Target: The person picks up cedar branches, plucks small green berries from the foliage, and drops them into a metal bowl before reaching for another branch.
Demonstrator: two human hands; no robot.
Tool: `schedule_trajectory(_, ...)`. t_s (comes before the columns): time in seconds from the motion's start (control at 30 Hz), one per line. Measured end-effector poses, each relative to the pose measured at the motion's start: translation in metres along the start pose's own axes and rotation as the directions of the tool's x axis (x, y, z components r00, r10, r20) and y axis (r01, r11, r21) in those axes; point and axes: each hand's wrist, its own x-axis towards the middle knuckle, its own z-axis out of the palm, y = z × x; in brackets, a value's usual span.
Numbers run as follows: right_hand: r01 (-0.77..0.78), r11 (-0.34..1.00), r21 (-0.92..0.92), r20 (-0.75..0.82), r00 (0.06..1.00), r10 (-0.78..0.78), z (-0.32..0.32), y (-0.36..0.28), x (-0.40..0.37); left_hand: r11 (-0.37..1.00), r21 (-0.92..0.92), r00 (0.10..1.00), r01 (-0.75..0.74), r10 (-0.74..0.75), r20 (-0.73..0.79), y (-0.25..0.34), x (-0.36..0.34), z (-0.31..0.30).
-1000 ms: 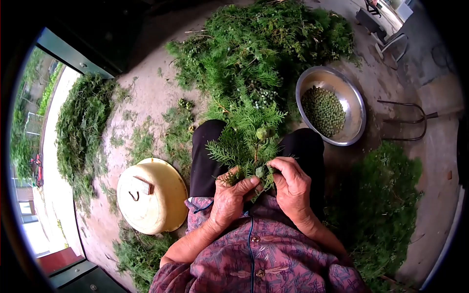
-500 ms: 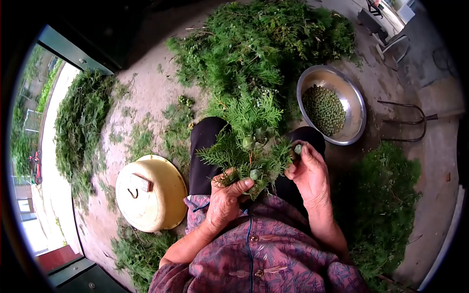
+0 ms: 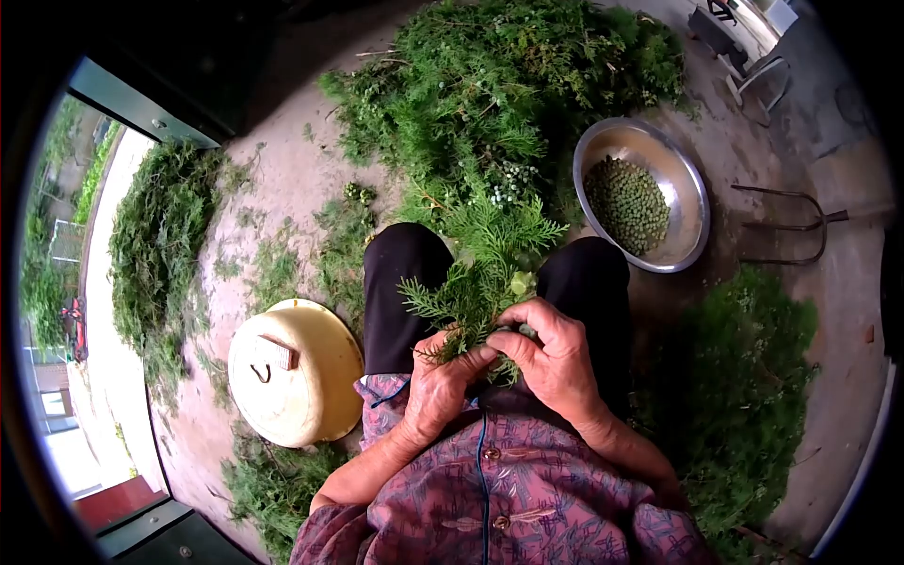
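A leafy green cypress sprig [image 3: 490, 250] lies over my lap between the knees. My left hand [image 3: 441, 384] is closed around its stem, with fronds poking out past the thumb. My right hand [image 3: 556, 356] meets the left one at the sprig, thumb and index finger pinched together. A green cone, mostly hidden, shows between those fingers. Just above them, a paler green cone [image 3: 523, 282] sits on the sprig. To the right of my knees stands a metal bowl [image 3: 694, 202], part filled with loose green cones [image 3: 626, 202].
A big heap of cypress branches [image 3: 508, 94] lies ahead, with more piles at left [image 3: 160, 245] and right [image 3: 744, 377]. An upturned cream basin [image 3: 292, 377] with a block on it is by my left side. A metal fork [image 3: 800, 226] lies beyond the bowl.
My right hand has moved left from beside the sprig, where it pinched a green cone, to the sprig next to my left hand. The left hand keeps its hold.
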Motion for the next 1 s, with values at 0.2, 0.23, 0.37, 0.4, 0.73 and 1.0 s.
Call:
schedule_trajectory(0.2, -0.464, 0.309, 0.830, 0.297, 0.837, 0.459, -0.014, 0.002, 0.002, 0.984, -0.175, 0.999, 0.044, -0.048, -0.015, 0.003, 0.003, -0.001)
schedule_trajectory(0.23, -0.454, 0.286, 0.844, 0.298, 0.840, 0.453, -0.016, 0.002, 0.005, 0.980, -0.193, 0.999, 0.039, -0.043, -0.013, 0.003, 0.004, -0.001)
schedule_trajectory(0.37, -0.478, 0.420, 0.772, 0.340, 0.868, 0.363, -0.019, 0.011, 0.006, 0.995, -0.103, 1.000, 0.007, -0.006, 0.008, -0.007, 0.008, -0.008)
schedule_trajectory(0.4, -0.466, 0.545, 0.697, 0.304, 0.880, 0.364, -0.017, 0.008, 0.006, 0.998, -0.057, 1.000, -0.008, 0.008, 0.002, -0.008, 0.008, -0.008)
schedule_trajectory(0.73, 0.039, 0.988, -0.150, -0.108, 0.993, -0.056, 0.003, 0.000, 0.000, 0.999, 0.004, 0.996, -0.047, 0.047, -0.069, -0.005, 0.007, -0.002)
schedule_trajectory(1.0, -0.376, 0.154, 0.914, 0.262, 0.836, 0.483, -0.016, 0.021, 0.004, 0.977, -0.205, 0.979, -0.062, 0.020, -0.202, -0.005, 0.009, 0.006)
